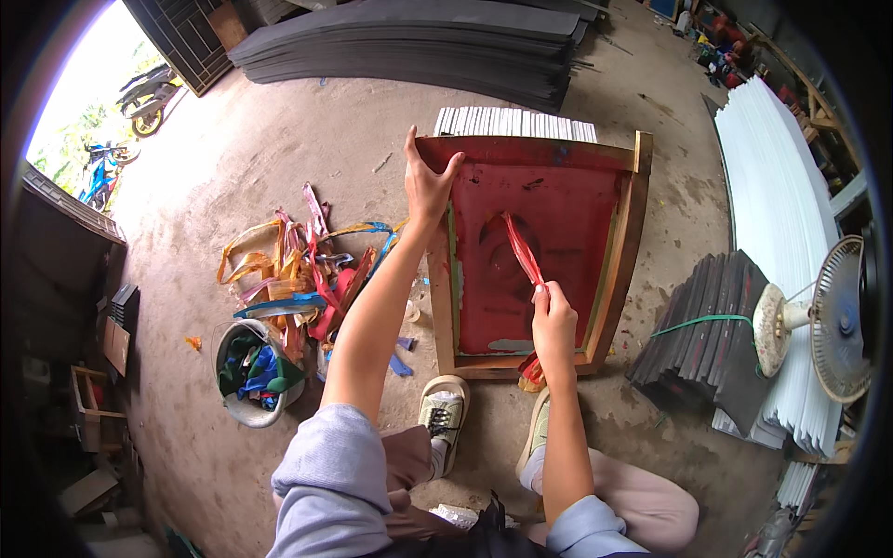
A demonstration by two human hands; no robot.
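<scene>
A wooden screen-printing frame [621,279] with red mesh [567,200] leans up in front of me, a dark round mark at its middle. My left hand [431,189] grips the frame's upper left corner, thumb on the front and a finger pointing up along the edge. Closed around a twisted red plastic strip [523,249], my right hand [555,330] is in front of the mesh's lower right. The strip's far end reaches the dark mark; whether it touches the mesh I cannot tell. A crumpled red and yellow strip [531,374] hangs below that hand by the frame's bottom rail.
To the left lie a tangle of coloured plastic strips [296,270] and a bucket [223,372] of rags. White sheets [516,122] stand behind the frame, and a dark sheet stack [409,51] lies farther back. At right are tied black panels [693,325], white sheets [767,167] and a fan [840,319].
</scene>
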